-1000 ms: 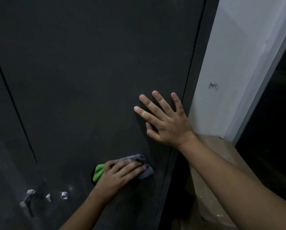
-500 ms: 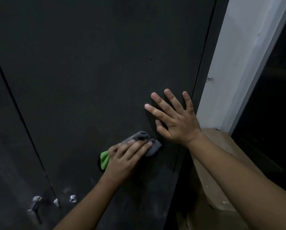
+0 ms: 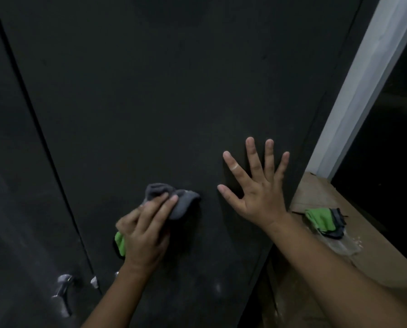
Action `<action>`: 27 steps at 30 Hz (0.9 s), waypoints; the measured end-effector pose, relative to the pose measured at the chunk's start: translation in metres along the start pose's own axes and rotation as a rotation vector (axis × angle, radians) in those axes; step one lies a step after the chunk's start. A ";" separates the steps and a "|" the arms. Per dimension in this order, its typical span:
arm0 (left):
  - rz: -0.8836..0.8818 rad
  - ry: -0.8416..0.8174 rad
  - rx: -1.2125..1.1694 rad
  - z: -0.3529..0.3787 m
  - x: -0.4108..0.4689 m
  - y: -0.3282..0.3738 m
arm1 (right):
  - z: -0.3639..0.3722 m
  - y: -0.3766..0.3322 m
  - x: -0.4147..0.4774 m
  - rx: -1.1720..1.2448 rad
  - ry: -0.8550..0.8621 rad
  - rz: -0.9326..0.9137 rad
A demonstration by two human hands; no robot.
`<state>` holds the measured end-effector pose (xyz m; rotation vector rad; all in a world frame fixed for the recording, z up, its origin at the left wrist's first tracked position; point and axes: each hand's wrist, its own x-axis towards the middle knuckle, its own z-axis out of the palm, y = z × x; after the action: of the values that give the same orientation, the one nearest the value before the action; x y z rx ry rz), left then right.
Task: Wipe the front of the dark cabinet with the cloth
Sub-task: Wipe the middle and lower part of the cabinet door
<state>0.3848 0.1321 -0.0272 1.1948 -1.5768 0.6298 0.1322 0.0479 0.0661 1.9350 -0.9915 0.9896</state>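
The dark cabinet front (image 3: 162,91) fills most of the view, with a vertical seam between two doors on the left. My left hand (image 3: 145,233) holds a bunched grey and green cloth (image 3: 181,202) against the right-hand door, low and near its middle. Its fingers curve over the wad; grey fabric sticks out above the fingertips and a green corner shows below the palm. My right hand (image 3: 256,192) lies flat on the same door, fingers spread, just right of the cloth and close to the door's right edge.
Metal handles (image 3: 61,292) stick out near the seam at the lower left. To the right, a brown ledge (image 3: 375,268) carries a small pile of green and grey cloths (image 3: 325,221). A white frame (image 3: 368,91) rises beyond it, with darkness behind.
My left hand has slid the cloth upward along the door. The view has shifted, bringing the pile of cloths on the ledge into sight. My right hand stays pressed flat on the door.
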 end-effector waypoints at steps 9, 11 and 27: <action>0.067 0.037 0.049 -0.004 0.008 -0.006 | 0.020 -0.017 -0.024 0.002 0.000 -0.018; 0.144 -0.029 0.092 -0.002 -0.005 -0.010 | 0.025 -0.017 -0.028 -0.001 0.032 -0.033; -0.248 0.196 0.039 0.019 0.008 0.037 | 0.036 -0.014 -0.028 -0.011 0.122 -0.074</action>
<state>0.3430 0.1263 -0.0202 1.2920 -1.2345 0.5969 0.1436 0.0314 0.0230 1.8647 -0.8488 1.0442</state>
